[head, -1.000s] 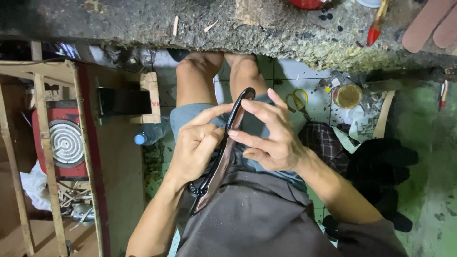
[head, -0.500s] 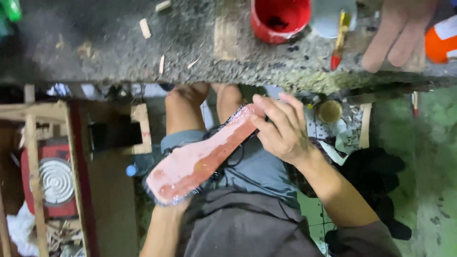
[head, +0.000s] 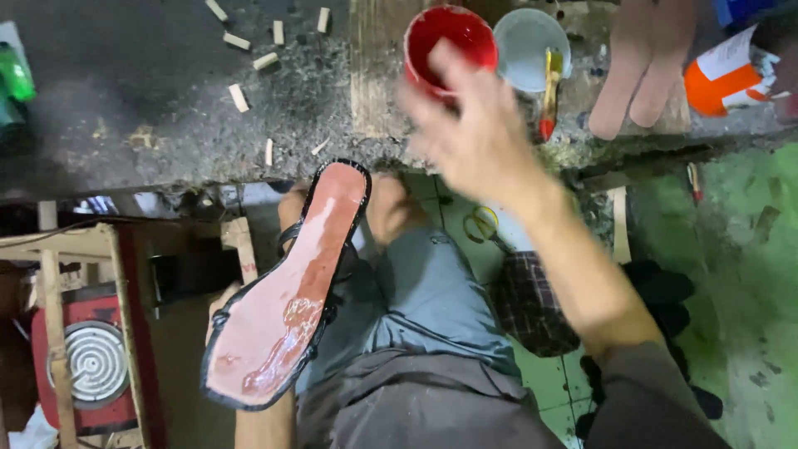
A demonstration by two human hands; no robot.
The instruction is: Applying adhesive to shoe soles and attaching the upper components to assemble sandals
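The left hand [head: 223,306], mostly hidden, fingers unreadable, props a black-rimmed pink glue-wet shoe sole [head: 287,295] at eight o'clock over the lap, while the blurred right hand [head: 470,137], fingers spread, reaches toward the red plastic cup [head: 449,41] at twelve o'clock.

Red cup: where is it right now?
In the head view the red cup stands top centre on the workbench, left of the pale bowl, just beyond the reaching right hand.

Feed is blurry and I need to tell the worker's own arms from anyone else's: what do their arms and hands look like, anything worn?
Both hands are bare, no gloves. The right hand is motion-blurred; its forearm is bare up to a short grey sleeve. The left hand is mostly hidden.
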